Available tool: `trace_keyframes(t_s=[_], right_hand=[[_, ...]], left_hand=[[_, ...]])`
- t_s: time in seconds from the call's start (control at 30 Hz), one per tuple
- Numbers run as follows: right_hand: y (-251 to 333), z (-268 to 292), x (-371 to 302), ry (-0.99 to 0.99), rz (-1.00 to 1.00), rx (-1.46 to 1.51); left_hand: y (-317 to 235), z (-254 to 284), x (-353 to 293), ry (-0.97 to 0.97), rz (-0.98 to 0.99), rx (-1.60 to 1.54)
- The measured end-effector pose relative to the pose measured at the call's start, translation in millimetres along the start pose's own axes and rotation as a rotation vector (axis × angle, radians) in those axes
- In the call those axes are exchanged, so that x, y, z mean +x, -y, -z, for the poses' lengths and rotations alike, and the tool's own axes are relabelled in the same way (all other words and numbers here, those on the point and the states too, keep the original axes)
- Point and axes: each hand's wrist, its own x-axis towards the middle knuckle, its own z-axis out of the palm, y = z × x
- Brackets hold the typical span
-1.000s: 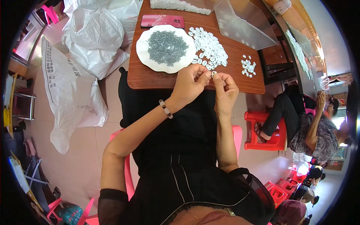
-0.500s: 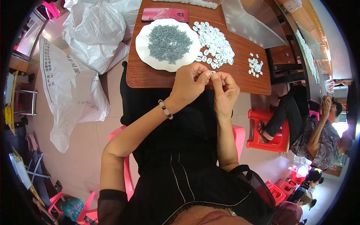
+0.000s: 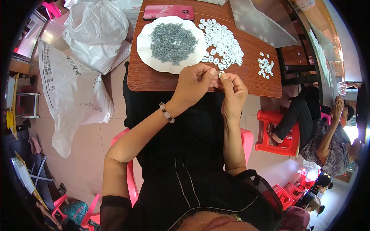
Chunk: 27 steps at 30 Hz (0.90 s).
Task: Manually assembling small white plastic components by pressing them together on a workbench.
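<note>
Just over the near table edge, my two hands meet with fingertips nearly touching. My right hand (image 3: pixel 234 87) pinches a small white oval plastic piece (image 3: pixel 221 72) between thumb and finger. Beside it, my left hand (image 3: pixel 195 83) is closed in a pinch; what it holds is too small or hidden to make out. Beyond my left hand stands a white scalloped plate (image 3: pixel 144 49) heaped with tiny grey rod-like pieces (image 3: pixel 172 43). To its right lies a loose pile of white oval pieces with holes (image 3: pixel 224 42). Farther right is a smaller cluster of white pieces (image 3: pixel 266 67).
A pink phone (image 3: pixel 169 12) lies behind the plate on the brown table (image 3: pixel 262 85). A translucent panel (image 3: pixel 266 25) stands at the back right. White sacks (image 3: pixel 75 96) stand on the floor at left. Another person (image 3: pixel 327 142) sits at right near a red stool (image 3: pixel 280 134).
The white oval piece shows more plainly at my right fingertips. Both hands stay close together with slight finger movement. The view has shifted a little.
</note>
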Motion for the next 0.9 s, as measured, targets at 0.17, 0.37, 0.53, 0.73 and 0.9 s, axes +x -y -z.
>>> trace_keyframes(t_s=[0.17,0.37,0.53,0.73,0.9], right_hand=[[-3.7,3.6,1.4,0.005,-0.002,0.007],[-3.9,3.1,2.5,0.016,-0.02,-0.002],[-3.2,0.8,2.0,0.024,-0.02,-0.019],[1.9,-2.6,-1.4,0.058,0.005,-0.046],[-2.6,-2.9,-3.7,0.022,0.073,-0.135]], left_hand=[[1.9,3.4,2.2,0.027,0.072,-0.082],[2.6,3.2,2.4,-0.006,0.103,-0.088],[4.0,1.8,1.4,-0.034,0.087,-0.051],[4.2,1.2,0.5,-0.06,0.076,-0.026],[4.5,-0.9,-1.3,-0.072,0.057,0.011]])
